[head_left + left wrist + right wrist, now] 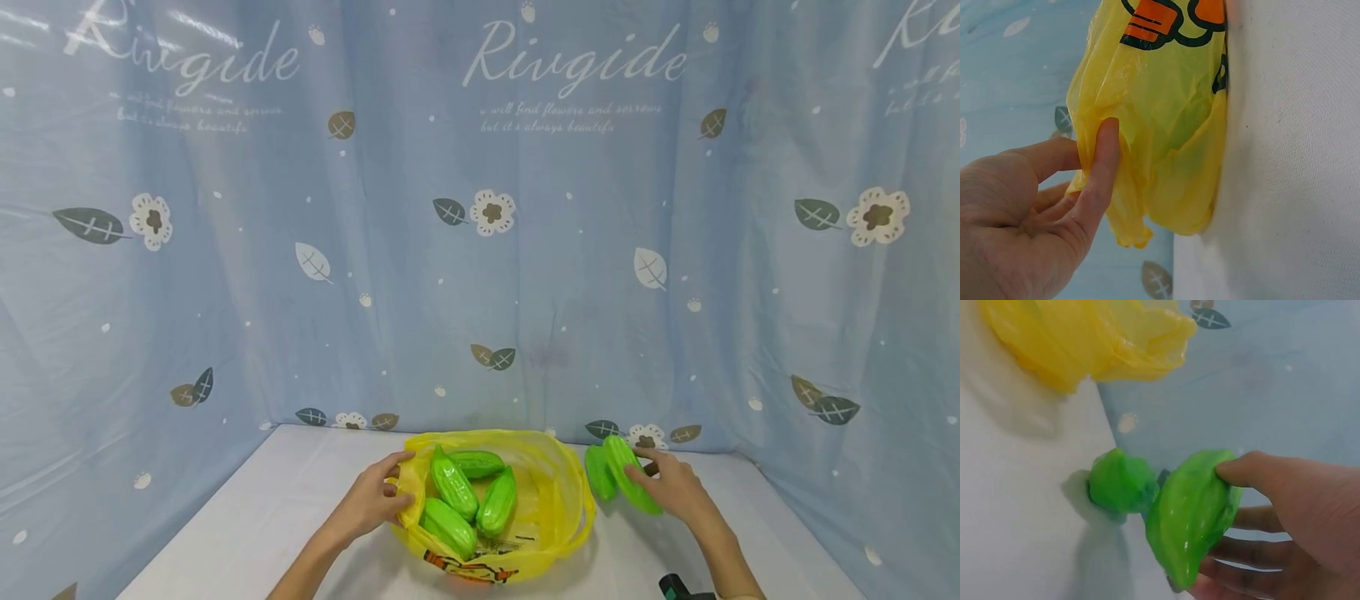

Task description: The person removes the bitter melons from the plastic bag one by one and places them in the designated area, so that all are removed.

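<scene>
A yellow plastic bag (551, 560) lies with its mouth open on the white table, with several shiny green ridged gourds (497, 502) inside. At the bag's left rim my left hand (372, 497) pinches the thin plastic between thumb and fingers; the left wrist view shows this hand (1054, 206) on the bag's bunched edge (1125, 187). To the right of the bag, my right hand (675, 483) holds another green gourd (628, 475) above the table, thumb on one side and fingers on the other. Beside it, one more gourd (1121, 482) rests on the table.
A blue curtain (555, 292) with leaf and flower prints hangs behind the table and along both sides. Near the front right edge lies a dark object (673, 586), partly cut off by the frame. White tabletop (247, 508) extends left of the bag.
</scene>
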The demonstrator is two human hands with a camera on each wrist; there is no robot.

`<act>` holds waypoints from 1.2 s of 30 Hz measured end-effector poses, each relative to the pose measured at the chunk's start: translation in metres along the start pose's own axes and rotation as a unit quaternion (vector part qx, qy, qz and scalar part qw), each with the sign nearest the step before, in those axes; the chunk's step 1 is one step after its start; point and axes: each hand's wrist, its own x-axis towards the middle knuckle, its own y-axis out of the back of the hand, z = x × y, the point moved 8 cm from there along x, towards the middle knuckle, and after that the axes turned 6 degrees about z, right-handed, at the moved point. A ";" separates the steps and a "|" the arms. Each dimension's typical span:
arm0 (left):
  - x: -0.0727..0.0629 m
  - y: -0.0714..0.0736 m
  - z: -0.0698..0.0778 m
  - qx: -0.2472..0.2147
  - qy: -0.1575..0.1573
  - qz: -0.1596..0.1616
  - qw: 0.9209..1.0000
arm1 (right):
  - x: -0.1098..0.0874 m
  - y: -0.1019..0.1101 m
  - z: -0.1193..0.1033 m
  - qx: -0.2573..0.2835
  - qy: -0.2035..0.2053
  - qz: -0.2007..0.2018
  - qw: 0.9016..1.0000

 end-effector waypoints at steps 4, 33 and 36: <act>0.000 0.001 0.001 0.000 0.001 0.002 1.000 | 0.006 0.002 0.003 0.000 -0.002 0.012 1.000; 0.000 -0.001 -0.001 -0.006 -0.001 -0.003 1.000 | 0.024 -0.030 0.042 -0.009 -0.078 -0.010 0.997; 0.000 -0.001 -0.001 -0.005 -0.002 -0.004 1.000 | 0.024 -0.030 0.043 -0.010 -0.075 -0.007 0.997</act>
